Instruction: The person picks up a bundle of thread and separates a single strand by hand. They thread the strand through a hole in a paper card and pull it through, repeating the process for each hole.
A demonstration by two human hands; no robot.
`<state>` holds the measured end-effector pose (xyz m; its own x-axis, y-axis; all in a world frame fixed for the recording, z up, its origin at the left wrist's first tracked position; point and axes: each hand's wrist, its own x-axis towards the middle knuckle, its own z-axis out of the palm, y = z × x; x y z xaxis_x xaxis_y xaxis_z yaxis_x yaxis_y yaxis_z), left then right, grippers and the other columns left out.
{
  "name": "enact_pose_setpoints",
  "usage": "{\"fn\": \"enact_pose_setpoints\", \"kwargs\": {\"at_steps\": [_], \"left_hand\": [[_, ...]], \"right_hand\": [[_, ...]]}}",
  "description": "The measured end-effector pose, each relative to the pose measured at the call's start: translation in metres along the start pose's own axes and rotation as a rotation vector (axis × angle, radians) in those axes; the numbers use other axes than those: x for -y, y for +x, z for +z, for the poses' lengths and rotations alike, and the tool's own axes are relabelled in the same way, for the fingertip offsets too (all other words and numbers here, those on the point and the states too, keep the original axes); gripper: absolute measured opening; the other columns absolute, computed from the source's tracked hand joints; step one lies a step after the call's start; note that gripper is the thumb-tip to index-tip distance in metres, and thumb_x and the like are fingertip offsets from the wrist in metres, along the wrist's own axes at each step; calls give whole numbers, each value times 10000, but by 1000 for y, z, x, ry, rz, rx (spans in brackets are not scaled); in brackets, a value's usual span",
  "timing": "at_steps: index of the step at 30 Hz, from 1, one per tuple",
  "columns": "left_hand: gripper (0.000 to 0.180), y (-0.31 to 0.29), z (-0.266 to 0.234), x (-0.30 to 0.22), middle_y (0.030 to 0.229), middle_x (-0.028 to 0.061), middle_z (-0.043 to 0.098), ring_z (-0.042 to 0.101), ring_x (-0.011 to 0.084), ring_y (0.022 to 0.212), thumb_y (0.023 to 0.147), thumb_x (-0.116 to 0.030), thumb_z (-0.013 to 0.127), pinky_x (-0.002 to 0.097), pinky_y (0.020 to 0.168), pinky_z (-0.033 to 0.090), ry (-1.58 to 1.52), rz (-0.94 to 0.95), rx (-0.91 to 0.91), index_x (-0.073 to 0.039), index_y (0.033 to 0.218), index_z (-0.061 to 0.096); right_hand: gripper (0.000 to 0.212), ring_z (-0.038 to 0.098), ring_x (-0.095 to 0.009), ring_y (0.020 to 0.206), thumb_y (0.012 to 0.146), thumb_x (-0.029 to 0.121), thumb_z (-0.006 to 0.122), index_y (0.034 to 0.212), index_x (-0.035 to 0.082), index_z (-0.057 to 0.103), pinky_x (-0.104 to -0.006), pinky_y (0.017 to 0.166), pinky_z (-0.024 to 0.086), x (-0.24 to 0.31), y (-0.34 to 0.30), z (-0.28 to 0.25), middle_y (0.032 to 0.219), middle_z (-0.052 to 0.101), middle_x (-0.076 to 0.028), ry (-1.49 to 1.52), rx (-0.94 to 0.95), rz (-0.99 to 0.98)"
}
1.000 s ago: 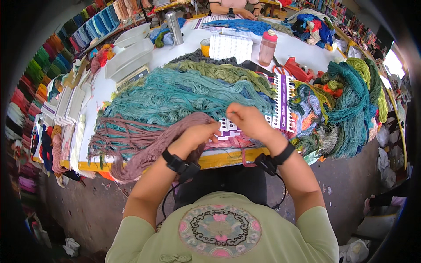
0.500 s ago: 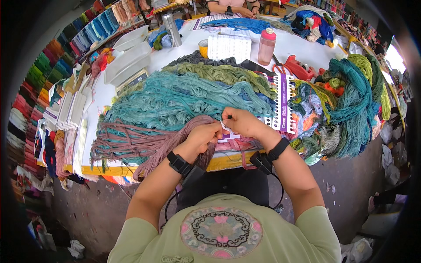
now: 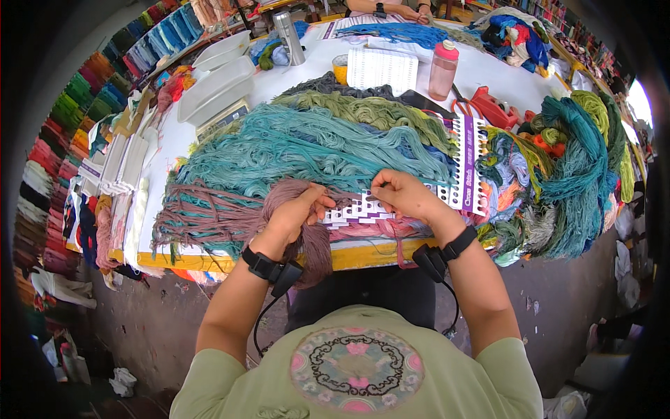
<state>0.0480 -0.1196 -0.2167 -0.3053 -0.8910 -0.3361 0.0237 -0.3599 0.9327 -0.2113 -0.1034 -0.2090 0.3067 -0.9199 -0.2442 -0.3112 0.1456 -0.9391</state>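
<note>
A thick hank of mauve embroidery thread (image 3: 314,253) drapes over the table's near edge, with my left hand (image 3: 301,211) closed around part of it. A few of its strands reach right from my left fingers. My right hand (image 3: 406,195) is apart from the left, thumb and forefinger pinched together; what they hold is too small to make out. Below and between my hands lie white punched thread cards (image 3: 357,209) with purple print. Pink thread (image 3: 370,229) rests under those cards. Beyond both hands spreads a broad heap of teal thread (image 3: 279,150).
At right, a long punched card (image 3: 469,164) lies beside a mixed thread pile (image 3: 576,167). Farther back are a pink-capped bottle (image 3: 442,73), red-handled scissors (image 3: 464,106), a steel flask (image 3: 288,40) and plastic trays (image 3: 216,91). Another person's hands (image 3: 412,12) are across the table.
My hands have moved apart, the left one going left with the mauve thread. The white cards beneath show more now. The small white piece between my fingers no longer shows there.
</note>
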Motion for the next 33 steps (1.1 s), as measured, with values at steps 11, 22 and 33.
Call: {"fn": "enact_pose_setpoints", "kwargs": {"at_steps": [11,22,33], "left_hand": [[182,-10,20,-10,736,-35,510,441,44,594,918,-238,635,197,479,308,-48,15,13,-66,907,576],[395,-11,31,-16,871,28,577,417,61,596,934,-408,580,186,479,305,-435,-132,319,-21,1010,583],[313,-15,68,-29,904,74,654,410,59,514,910,-166,535,191,457,290,-74,-80,448,-16,1186,550]], "right_hand": [[202,491,-41,570,853,196,690,952,74,564,-204,454,384,1,-3,3,648,526,40,24,26,-1],[181,487,-42,572,877,188,658,960,66,552,-202,467,384,-5,-1,2,642,514,43,49,50,-28],[184,588,-107,604,827,29,604,998,-30,572,-242,504,428,-20,8,4,740,631,-71,184,57,-187]]}}
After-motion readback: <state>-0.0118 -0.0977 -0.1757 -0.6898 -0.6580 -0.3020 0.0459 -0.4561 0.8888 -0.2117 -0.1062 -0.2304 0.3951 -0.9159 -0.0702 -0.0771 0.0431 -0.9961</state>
